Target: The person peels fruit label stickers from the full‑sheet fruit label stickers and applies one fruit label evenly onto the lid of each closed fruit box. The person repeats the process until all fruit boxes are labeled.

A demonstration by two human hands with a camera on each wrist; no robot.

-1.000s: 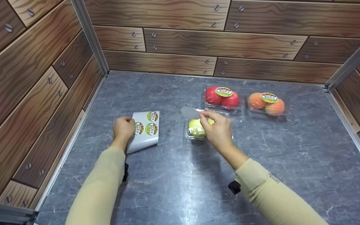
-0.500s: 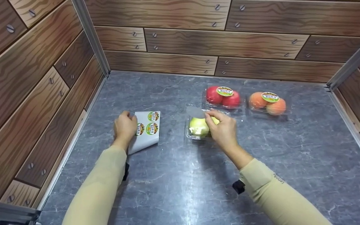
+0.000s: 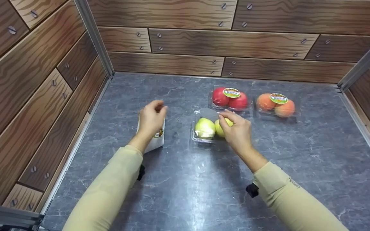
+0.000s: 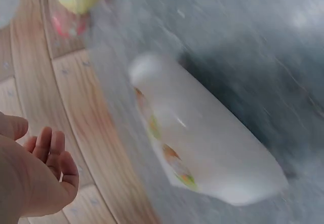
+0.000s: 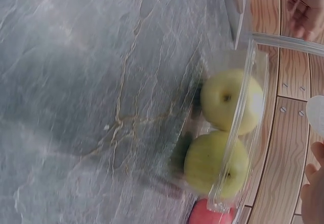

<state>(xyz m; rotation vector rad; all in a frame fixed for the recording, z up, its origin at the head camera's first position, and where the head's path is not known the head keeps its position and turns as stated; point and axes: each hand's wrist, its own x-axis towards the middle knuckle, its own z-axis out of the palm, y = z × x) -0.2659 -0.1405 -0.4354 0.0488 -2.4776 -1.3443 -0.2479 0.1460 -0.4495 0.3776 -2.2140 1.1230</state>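
Note:
My right hand (image 3: 238, 130) pinches the edge of a round sticker (image 3: 208, 113), its plain pale side showing, above a clear plastic box (image 3: 201, 140). Inside the box sit two yellow-green apples (image 3: 205, 128), one partly behind my fingers. In the right wrist view the sticker (image 5: 317, 113) hangs apart from the box. My left hand (image 3: 151, 118) is raised over a white sheet of round fruit stickers (image 3: 155, 147), hiding most of it. The left wrist view has the left hand (image 4: 35, 178) with loosely bent fingers holding nothing, away from the curved sheet (image 4: 202, 138).
Behind the apples stands a clear box of red fruit (image 3: 230, 98) with a round label on top. To its right is a labelled box of orange fruit (image 3: 275, 105). Wood-patterned walls (image 3: 185, 41) border the grey marbled table (image 3: 316, 160).
My left hand has let go of the sticker sheet's left side, rising and moving right over it. The right hand has shifted slightly right with the sticker, uncovering more of the apples.

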